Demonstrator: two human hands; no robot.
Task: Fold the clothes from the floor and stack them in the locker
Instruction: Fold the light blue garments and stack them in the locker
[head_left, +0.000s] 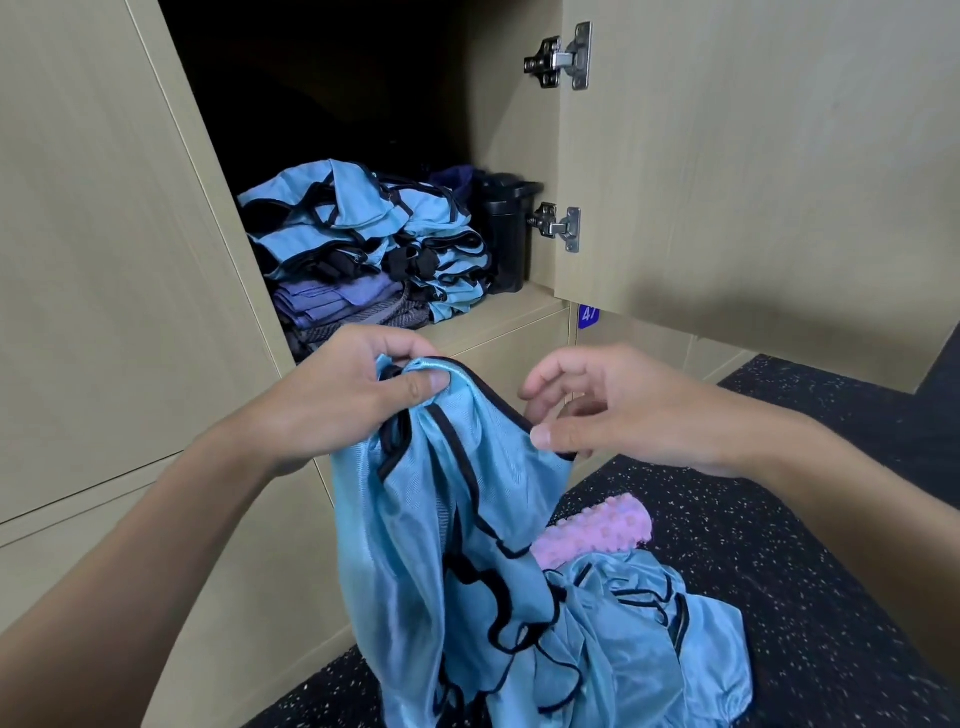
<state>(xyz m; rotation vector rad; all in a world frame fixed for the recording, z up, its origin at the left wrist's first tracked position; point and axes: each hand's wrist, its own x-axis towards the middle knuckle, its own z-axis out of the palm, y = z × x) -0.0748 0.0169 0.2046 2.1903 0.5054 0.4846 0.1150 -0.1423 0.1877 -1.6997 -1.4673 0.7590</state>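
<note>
A light blue bib with black trim (457, 519) hangs in front of me, lifted off the floor. My left hand (343, 395) grips its bunched top edge between thumb and fingers. My right hand (602, 410) pinches the bib's black-trimmed edge a little lower to the right. More blue cloth (639, 634) lies crumpled on the floor below. Inside the open locker (519, 306) sits a stack of folded blue bibs (374, 234) on top of purple and grey clothes (337, 304).
A pink knobbly foam roller (597, 530) lies on the dark speckled floor (779, 571) behind the pile. The locker door (753, 156) stands open on the right. A black container (506, 234) stands in the locker beside the stack.
</note>
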